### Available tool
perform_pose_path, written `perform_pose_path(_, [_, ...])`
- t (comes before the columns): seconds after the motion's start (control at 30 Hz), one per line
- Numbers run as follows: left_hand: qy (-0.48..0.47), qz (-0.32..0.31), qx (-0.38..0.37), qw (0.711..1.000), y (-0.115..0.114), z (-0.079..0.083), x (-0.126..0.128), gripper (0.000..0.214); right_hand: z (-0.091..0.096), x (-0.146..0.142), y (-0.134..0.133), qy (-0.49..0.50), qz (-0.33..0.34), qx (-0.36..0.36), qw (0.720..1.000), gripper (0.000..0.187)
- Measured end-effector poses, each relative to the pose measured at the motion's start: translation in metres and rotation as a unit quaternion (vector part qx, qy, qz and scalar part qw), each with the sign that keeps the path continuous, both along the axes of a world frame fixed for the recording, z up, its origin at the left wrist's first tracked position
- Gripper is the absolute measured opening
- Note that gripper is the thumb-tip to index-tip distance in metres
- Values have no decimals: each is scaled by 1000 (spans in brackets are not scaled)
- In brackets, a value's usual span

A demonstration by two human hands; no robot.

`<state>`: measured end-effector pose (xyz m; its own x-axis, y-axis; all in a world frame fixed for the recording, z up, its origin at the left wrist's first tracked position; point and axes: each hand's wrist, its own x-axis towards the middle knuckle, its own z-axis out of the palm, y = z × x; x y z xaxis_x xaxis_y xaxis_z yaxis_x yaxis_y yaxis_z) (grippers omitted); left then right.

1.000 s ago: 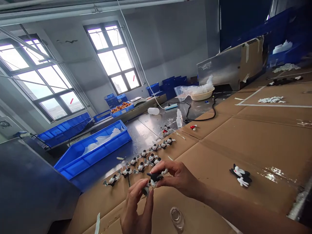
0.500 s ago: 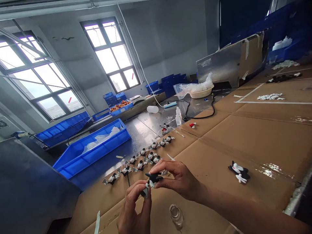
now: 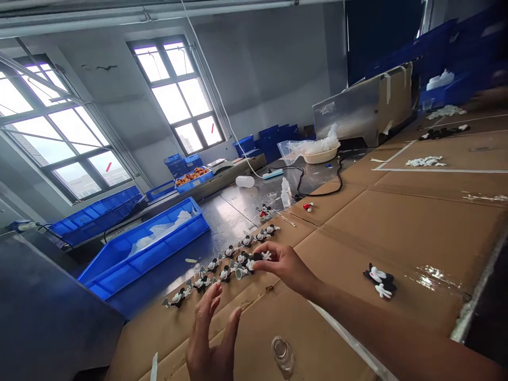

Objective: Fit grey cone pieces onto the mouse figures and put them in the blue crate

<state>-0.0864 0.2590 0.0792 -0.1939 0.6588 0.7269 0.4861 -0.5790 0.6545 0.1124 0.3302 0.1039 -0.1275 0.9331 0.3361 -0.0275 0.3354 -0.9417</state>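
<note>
My right hand [image 3: 283, 267] pinches a black-and-white cartoon mouse figure [image 3: 245, 260] at its fingertips, setting it against a double row of similar figures [image 3: 224, 263] on brown cardboard [image 3: 317, 317]. The figure's white wing-like pieces stick out from the row. My left hand [image 3: 210, 338] hangs lower, fingers spread, touching nothing. Just above it lies the row's near end. A clear glass-like bottle [image 3: 283, 355] lies on the cardboard beyond my right forearm. To the right sits a larger black figure with white gloves [image 3: 380, 280].
A blue crate with white plastic [image 3: 143, 254] stands left of the cardboard on a steel table [image 3: 238, 203]. That table holds a red-shorted mouse figure [image 3: 264, 211], a dropper bottle [image 3: 286, 193] and black cord [image 3: 317, 190]. A basket with plastic bag [image 3: 319, 151] stands behind.
My left hand has let go of the figure and dropped away with its fingers spread. My right hand has carried the figure up against the row. The view has tilted slightly.
</note>
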Motion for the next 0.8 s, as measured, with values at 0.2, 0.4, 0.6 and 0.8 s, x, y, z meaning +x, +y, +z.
perform_pose_path(0.2, [-53,46,-91,993,5,6,-8,42,-27,1,35,-107,-22,-99,989,22])
perform_pose_path(0.4, [-88,49,-95,990,6,4,-7,46,-33,-11,43,-265,-80,-101,956,22])
perform_pose_path(0.6, [-74,84,-101,989,7,1,-10,52,-30,-1,56,-360,-129,-70,921,25])
perform_pose_path(0.8, [-78,83,-107,988,8,-1,-11,49,-16,23,105,-417,-215,-8,883,29])
